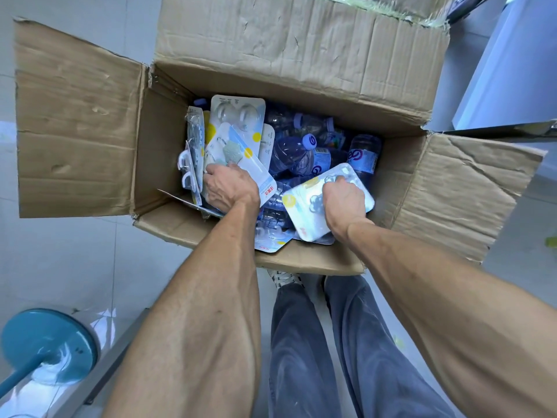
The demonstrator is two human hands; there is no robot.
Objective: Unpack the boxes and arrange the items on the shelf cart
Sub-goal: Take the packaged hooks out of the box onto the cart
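Inside an open cardboard box [156,140], the left hand [230,186] curls its grip around a blister pack [241,158] while the right hand [343,203] clasps another blister card [301,215], water bottles [301,155] crowded just beyond both.

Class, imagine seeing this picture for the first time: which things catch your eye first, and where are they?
The big open cardboard box on the floor fills the middle, flaps spread wide. Both hands reach inside: the left hand grips a blister pack at the left, and the right hand grips another pack nearer the front. Blue water bottles lie behind them.
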